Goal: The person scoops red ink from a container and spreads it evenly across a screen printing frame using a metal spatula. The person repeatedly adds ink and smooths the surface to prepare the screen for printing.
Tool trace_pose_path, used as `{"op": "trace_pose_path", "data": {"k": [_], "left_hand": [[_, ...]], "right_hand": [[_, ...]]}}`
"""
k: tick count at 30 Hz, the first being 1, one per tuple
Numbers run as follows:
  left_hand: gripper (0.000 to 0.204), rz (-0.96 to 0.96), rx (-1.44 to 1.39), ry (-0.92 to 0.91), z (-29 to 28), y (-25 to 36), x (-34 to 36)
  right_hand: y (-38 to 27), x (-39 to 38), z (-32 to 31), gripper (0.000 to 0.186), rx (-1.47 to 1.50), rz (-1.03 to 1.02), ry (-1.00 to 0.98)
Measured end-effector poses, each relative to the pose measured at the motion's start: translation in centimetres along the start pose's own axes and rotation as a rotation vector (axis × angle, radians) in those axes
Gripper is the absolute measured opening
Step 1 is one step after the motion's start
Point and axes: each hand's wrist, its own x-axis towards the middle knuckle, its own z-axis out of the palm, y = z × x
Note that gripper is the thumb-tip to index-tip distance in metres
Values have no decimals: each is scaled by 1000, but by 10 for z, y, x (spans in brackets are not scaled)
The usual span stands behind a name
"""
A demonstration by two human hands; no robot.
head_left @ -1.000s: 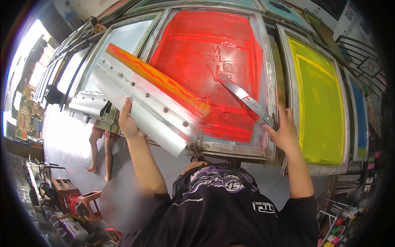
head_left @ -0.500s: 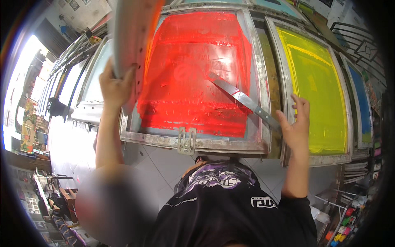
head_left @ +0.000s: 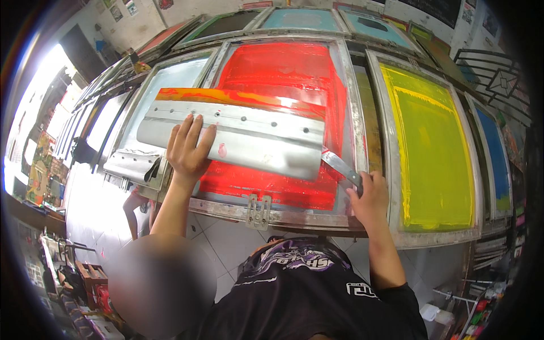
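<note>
- Currently, the metal squeegee (head_left: 255, 152) slants over the red-inked screen (head_left: 294, 195), its edge strip (head_left: 249, 99) orange with red smears. In this view its left end reaches across the pale screen (head_left: 184, 73); whether it touches wet ink, I can't tell.
- Your left hand (head_left: 190, 148) lies on the squeegee's upper face, fingers slightly fanned; whether that grip closes underneath is hidden.
- Your right hand (head_left: 371, 198) has its grip clamped on the handle end of the spatula (head_left: 341, 169), whose blade disappears beneath the squeegee's right end.
- By my reading, the step in hand is managing both tools together over the ink.
- The next move seems to call for you to steady the squeegee and free the blade without scraping the mesh.
- Farther out, a slotted bracket (head_left: 258, 211) sits on the near frame edge, a second squeegee (head_left: 131, 164) lies leftward, and the yellow-inked screen (head_left: 436, 147) is to your right.
</note>
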Motion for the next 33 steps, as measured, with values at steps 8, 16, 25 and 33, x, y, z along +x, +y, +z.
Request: {"op": "trace_pose_path", "data": {"k": [8,16,25,33], "left_hand": [[11,-1,-17,52,-29,1,-5],[19,-174,-127,30,-23,-7,-10],[26,-409,-321,184,-5,-4,-10],[25,-482,-352,218,2,-5,-7]], "right_hand": [[10,5,-24,31,158,54,20],[21,21,-48,29,991,281,-292],[-23,13,-55,37,1504,225,-453],[-35,11,-52,44,1650,23,-673]]}}
